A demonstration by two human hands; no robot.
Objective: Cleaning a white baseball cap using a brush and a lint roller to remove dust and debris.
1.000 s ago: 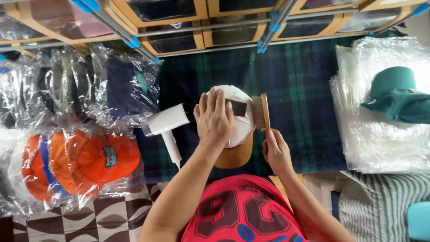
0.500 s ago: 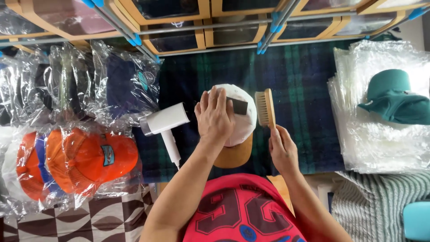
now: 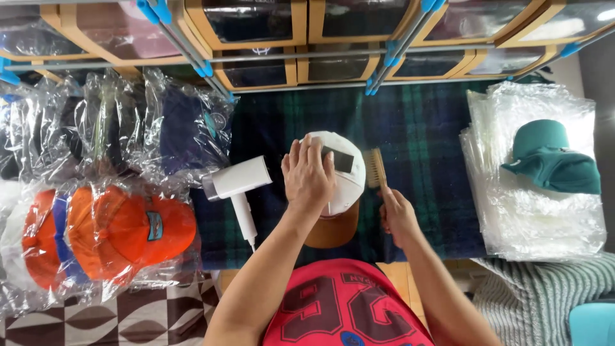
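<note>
A white cap with a tan brim and a dark front patch lies on the dark plaid cloth. My left hand rests flat on the cap's crown, pressing it down. My right hand grips the handle of a wooden brush, whose bristles sit against the cap's right side. A white handheld steamer lies on the cloth just left of the cap.
Bagged orange caps and dark bagged caps lie at the left. A teal cap sits on a stack of clear plastic bags at the right. Wooden-framed bins line the far edge. A striped grey cloth is at lower right.
The brush has turned from lying flat with its bristles up to standing on edge against the cap's right side. My left hand stays on the cap.
</note>
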